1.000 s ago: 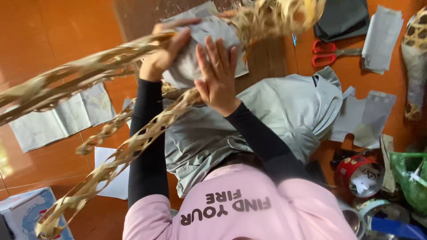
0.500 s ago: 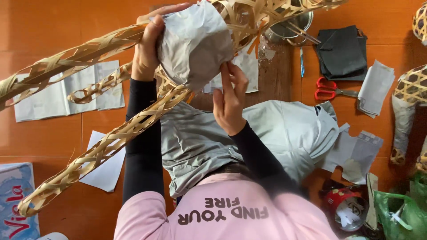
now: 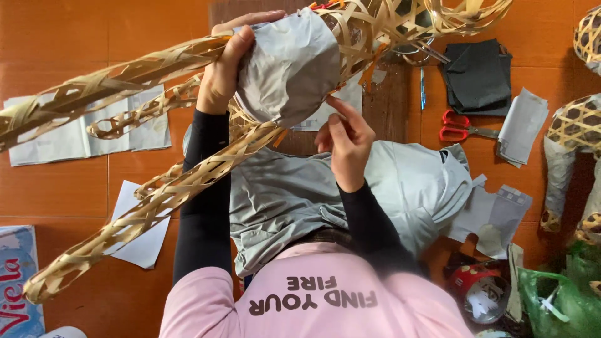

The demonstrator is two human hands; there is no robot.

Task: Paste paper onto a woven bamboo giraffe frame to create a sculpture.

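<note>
Now we see the grey paper (image 3: 285,66) wrapped fuller over the woven bamboo frame (image 3: 156,181) than half a second ago. Left hand (image 3: 226,66) grips frame and paper at 11 o'clock; right hand (image 3: 344,143), fingers loosely curled, has dropped to the paper's lower edge, smoothing.

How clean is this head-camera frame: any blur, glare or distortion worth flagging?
Head view: mostly sharp; the woven bamboo frame and grey paper show crisp edges, and the left hand and right hand show no motion blur. Light is soft and even, with a mild sheen on the orange floor. The frame's long legs look stretched toward the left edge, suggesting wide-angle distortion.
</note>
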